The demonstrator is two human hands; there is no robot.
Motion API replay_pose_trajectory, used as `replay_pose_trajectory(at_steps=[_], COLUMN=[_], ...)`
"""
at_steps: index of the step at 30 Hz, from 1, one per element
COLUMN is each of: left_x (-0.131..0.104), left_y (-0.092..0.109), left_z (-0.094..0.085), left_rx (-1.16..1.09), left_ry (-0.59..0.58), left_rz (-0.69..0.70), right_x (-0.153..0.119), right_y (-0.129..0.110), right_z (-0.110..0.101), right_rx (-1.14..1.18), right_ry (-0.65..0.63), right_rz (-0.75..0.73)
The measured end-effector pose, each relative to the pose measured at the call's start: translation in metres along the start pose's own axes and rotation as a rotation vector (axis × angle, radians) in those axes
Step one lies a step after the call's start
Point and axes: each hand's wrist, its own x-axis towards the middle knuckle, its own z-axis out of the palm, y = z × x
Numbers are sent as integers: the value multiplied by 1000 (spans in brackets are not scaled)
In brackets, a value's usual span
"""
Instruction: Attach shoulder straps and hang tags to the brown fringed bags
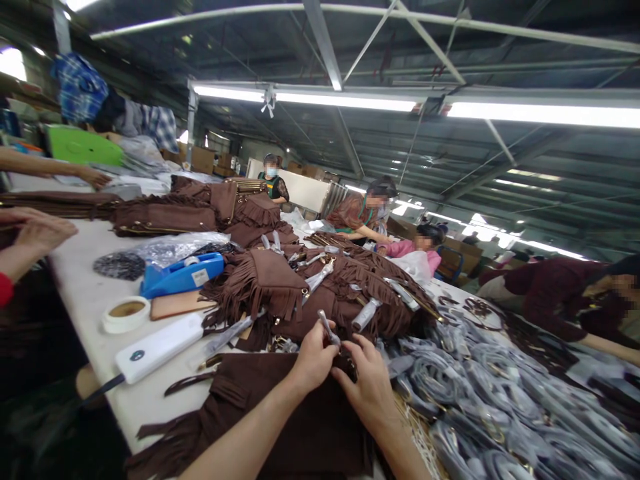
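A dark brown fringed bag (300, 420) lies on the white table in front of me, under my forearms. Over its upper edge, my left hand (317, 353) pinches a small piece wrapped in clear plastic (327, 327). Just to the right, my right hand (364, 375) has its fingers curved and apart near the same spot, and nothing can be seen held in it. Beyond both hands rises a pile of brown fringed bags (280, 280), some with plastic-wrapped metal parts.
Many plastic-wrapped straps (480, 380) are heaped at the right. On the left are a white device (160, 348), a tape roll (126, 314) and a blue dispenser (183, 273). Other people's hands (37, 233) reach in at the left edge; several people work beyond the table.
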Motion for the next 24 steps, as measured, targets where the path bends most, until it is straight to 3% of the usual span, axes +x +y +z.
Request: replay_pose_trajectory(at_steps=[4,9,12,15,18,21,23,24], left_x=[-6,-19,-22,-20,-23,-39,-54,-61], left_y=[13,28,23,9,1,12,23,27], left_z=[-3,-18,-56,-114,-155,-155,-135,-124], left_rx=[1,140,266,425,554,719,876,928], left_ry=[-23,-1,90,270,346,415,418,339], left_rz=[55,124,119,74,26,127,332,446], right_x=[2,1,-4,-11,-20,-30,-37,-41], right_y=[-1,-1,16,45,65,62,54,51], right_z=[-5,-20,-33,-45,-50,-49,-50,-51], right_rx=[79,68,34,43,54,21,-23,-45], right_ry=[-107,-90,-9,46,102,172,200,206], right_rz=[-90,-123,-14,151,139,-10,-121,-166])
